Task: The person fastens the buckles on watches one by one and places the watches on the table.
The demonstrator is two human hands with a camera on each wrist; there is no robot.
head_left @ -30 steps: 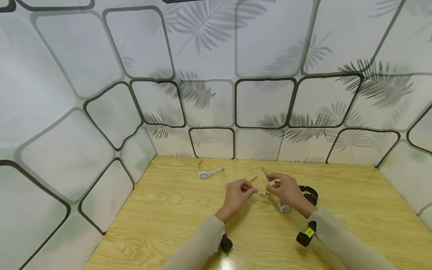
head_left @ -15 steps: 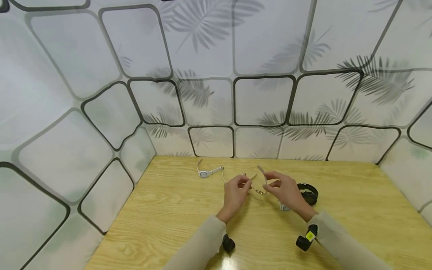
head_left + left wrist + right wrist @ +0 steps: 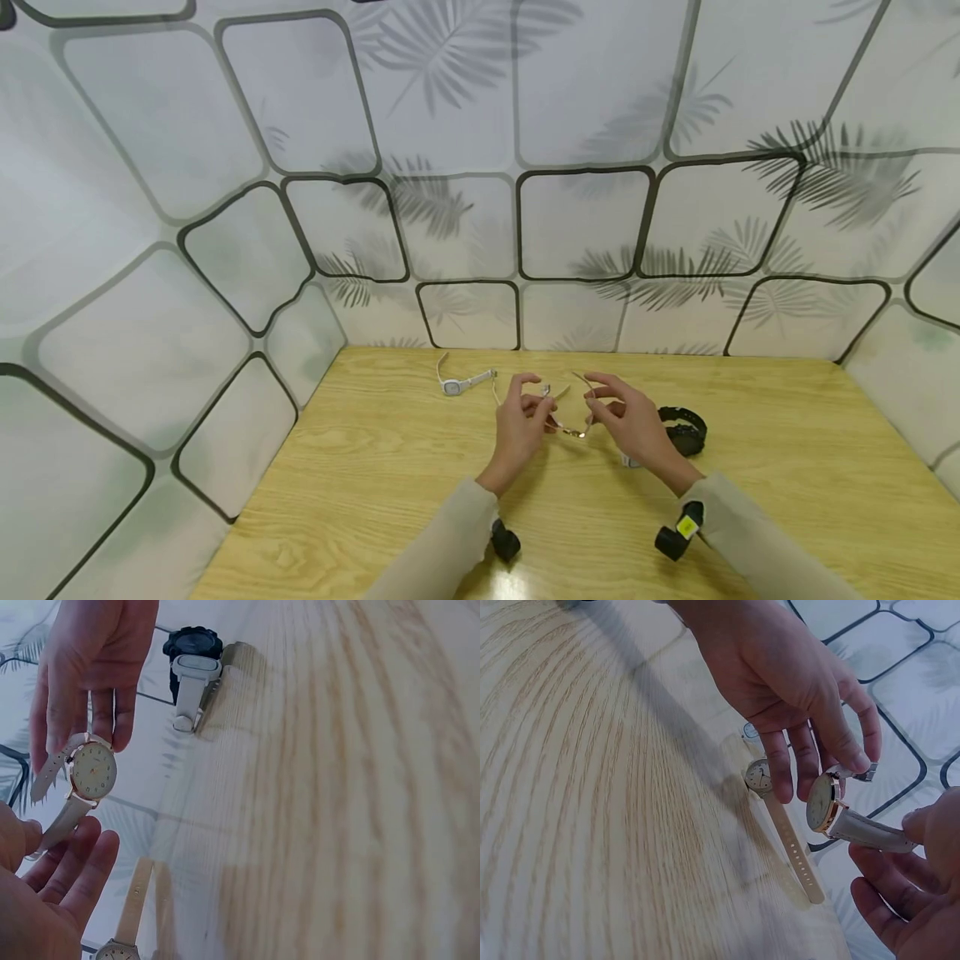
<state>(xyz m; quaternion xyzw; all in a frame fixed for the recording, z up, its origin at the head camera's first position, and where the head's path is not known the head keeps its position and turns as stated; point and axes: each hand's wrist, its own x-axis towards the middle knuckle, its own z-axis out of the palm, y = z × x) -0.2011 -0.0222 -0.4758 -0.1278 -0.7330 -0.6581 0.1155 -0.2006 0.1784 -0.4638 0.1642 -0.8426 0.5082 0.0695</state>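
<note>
Both hands hold a wristwatch (image 3: 93,771) with a round pale dial, a gold-coloured case and a pale strap. In the head view its case hangs low between the hands, over the table. My left hand (image 3: 517,425) pinches the buckle half of the strap between thumb and fingers; the buckle (image 3: 866,772) sticks out past the fingertips. The strap's other half, with the holes, is pinched by my right hand (image 3: 630,425), and its free end points up. Behind the left hand lies a watch with a beige strap (image 3: 791,847), partly hidden in the head view.
A white watch (image 3: 452,387) lies at the back left of the wooden table (image 3: 360,467). Beside the right wrist are a black watch (image 3: 684,433) and a white watch (image 3: 197,667), partly covered by that hand in the head view. A patterned cloth wall (image 3: 480,225) stands behind.
My left hand has shifted left, away from the watch case towards the buckle, and its index finger has lifted. The case has moved slightly left; the right hand keeps its hold on the strap.
</note>
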